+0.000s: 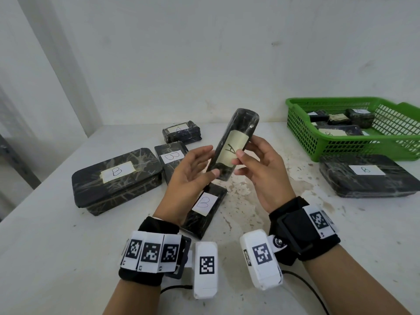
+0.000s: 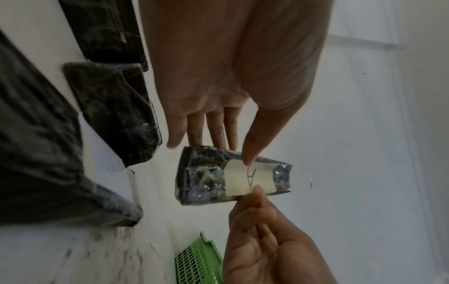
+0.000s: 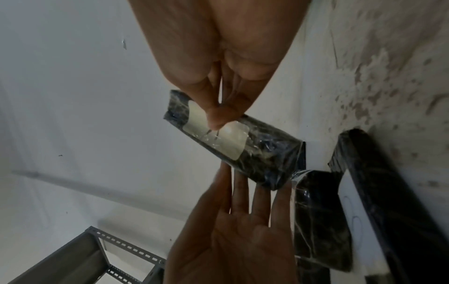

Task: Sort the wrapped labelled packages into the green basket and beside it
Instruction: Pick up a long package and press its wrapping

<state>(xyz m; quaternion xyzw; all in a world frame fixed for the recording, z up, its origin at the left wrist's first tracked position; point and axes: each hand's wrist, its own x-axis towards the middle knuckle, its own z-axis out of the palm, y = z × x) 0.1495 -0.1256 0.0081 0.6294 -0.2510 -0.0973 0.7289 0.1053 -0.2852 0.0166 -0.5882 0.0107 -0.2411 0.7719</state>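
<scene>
1. Package A sits at centre frame in the head view, raised above the table. My right hand pinches it, thumb on the label, while my left hand lies open along its other side, thumb touching. The green basket waits at upper right with a B package beside it.
2. Left wrist view: package A sits mid-frame; its glossy wrap looks slippery to me, the body stiff and light.
3. Right wrist view: thumb and fingers clamp across the narrow faces, where I judge the hold safest.
</scene>
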